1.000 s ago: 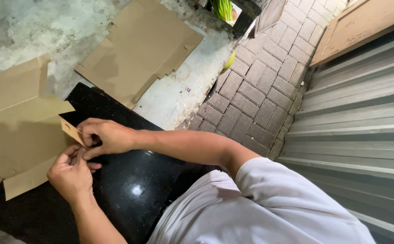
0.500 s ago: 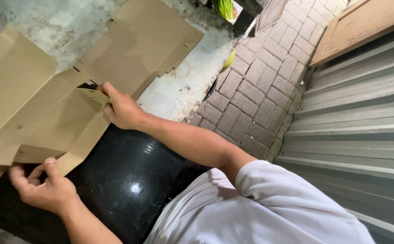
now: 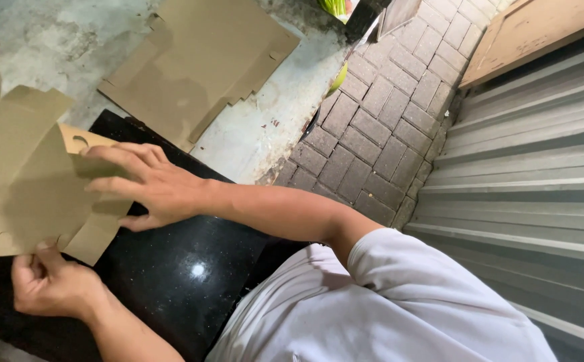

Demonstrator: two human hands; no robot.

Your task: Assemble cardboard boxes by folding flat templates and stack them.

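Note:
A brown die-cut cardboard sheet (image 3: pixel 24 181) lies partly over a glossy black slab (image 3: pixel 185 281) at the left. My right hand (image 3: pixel 148 188) rests flat on the sheet's right part, palm down and fingers spread, pressing a flap. My left hand (image 3: pixel 47 285) is below it, with thumb and fingers pinching the sheet's lower edge near a small flap. My right arm reaches in from my white sleeve (image 3: pixel 399 281).
A stack of flat cardboard blanks (image 3: pixel 198 67) lies on the stained concrete (image 3: pixel 258 134) beyond the slab. Grey paving bricks (image 3: pixel 386 114) run to the right, against a corrugated metal shutter (image 3: pixel 527 174). A wooden board (image 3: pixel 540 27) leans at the top right.
The cardboard sheet has been folded and drawn closer. My right hand moved from its far edge down onto the sheet, flat. My left hand shifted right along the lower edge.

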